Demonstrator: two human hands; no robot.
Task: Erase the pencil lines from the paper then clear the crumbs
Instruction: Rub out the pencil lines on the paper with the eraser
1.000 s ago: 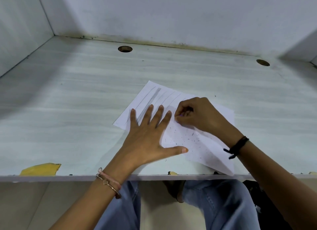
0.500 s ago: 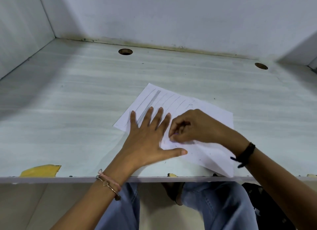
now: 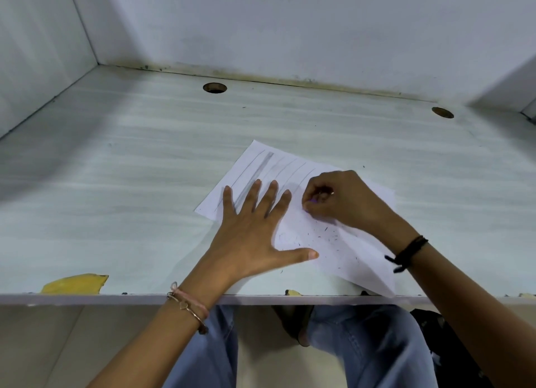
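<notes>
A white sheet of paper (image 3: 342, 251) lies angled on the desk, with several pencil lines (image 3: 261, 167) at its far left end. My left hand (image 3: 249, 231) presses flat on the sheet, fingers spread straight. My right hand (image 3: 345, 199) is curled over the middle of the paper and pinches a small eraser (image 3: 312, 201), of which only a purple tip shows, against the sheet. Dark eraser crumbs (image 3: 330, 237) are scattered over the near part of the paper.
The pale desk top (image 3: 130, 184) has a round hole at the back centre (image 3: 214, 87) and another at the back right (image 3: 442, 112). Walls enclose the back and both sides. Yellow chipped patches (image 3: 75, 283) mark the near edge. My knees show below the desk.
My right hand moved away from me along the paper after drawing toward my left thumb half a second ago. More crumbs lie uncovered on the near part. My left hand stayed put.
</notes>
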